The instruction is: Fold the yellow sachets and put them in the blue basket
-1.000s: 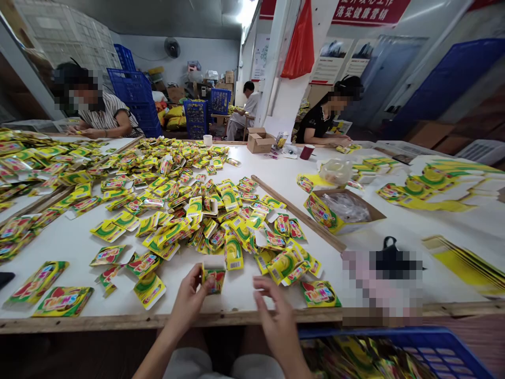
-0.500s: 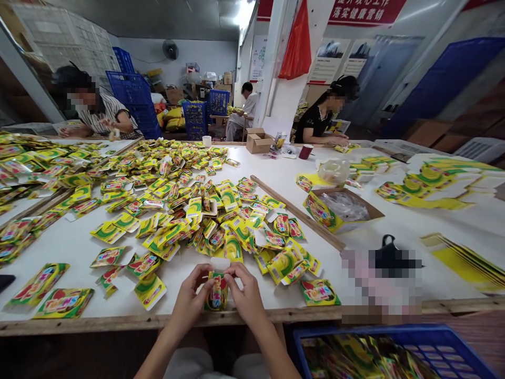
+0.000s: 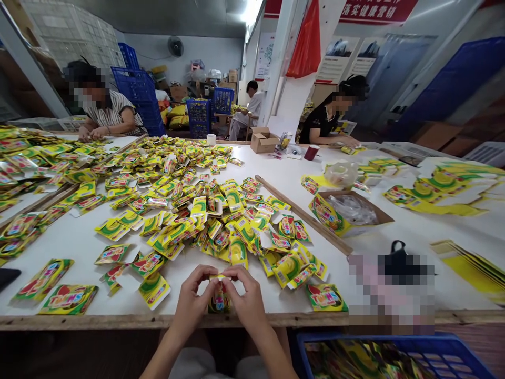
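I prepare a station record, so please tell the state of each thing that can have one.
Small printed box: pinched by left hand and right hand; closure unclear
Loose boxes: several flaps open
Display carton: open, clear plastic inside
Brown cardboard box: open
Blue crate: open-topped, holding packs
Red plastic bag: hanging
Wall fan: running unclear

The head camera looks forward and down from above and behind the fingers (image 3: 240,272), which appear near, low and central. The view spans the surface (image 3: 280,171) around them and reaches the back wall (image 3: 213,50) well beyond.
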`<action>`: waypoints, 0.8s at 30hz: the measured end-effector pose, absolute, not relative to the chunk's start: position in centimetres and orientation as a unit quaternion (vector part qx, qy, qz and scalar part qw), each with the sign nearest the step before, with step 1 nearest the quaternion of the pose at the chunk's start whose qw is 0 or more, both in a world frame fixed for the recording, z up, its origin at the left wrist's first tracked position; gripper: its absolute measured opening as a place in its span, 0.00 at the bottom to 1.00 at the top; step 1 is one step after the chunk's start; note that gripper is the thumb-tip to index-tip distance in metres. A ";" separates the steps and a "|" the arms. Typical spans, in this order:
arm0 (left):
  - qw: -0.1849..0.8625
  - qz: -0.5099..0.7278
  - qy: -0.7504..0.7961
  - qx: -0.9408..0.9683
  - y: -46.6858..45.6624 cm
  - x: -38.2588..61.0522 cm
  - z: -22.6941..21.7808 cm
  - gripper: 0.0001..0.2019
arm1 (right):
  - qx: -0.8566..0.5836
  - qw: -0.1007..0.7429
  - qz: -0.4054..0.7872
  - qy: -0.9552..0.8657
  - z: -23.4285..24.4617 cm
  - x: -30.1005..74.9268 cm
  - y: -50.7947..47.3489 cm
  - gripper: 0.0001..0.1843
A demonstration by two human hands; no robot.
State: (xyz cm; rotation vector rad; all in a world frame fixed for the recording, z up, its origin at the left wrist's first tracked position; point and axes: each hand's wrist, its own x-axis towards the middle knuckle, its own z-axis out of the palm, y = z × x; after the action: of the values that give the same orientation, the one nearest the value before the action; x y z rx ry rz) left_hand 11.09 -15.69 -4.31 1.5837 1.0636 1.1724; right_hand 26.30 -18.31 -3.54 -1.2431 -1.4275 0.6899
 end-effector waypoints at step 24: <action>0.443 0.375 0.518 0.628 -13.9 14.8 -5.6 0.11 | -0.702 0.458 -0.021 -0.545 1.6 38.8 -28.2 0.10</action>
State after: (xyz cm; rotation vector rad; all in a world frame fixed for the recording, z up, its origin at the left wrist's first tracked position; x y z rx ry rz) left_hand 14.83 -13.88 -5.62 1.5579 1.2848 0.9289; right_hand 38.85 -28.22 1.63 -1.7287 -1.3419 -0.0510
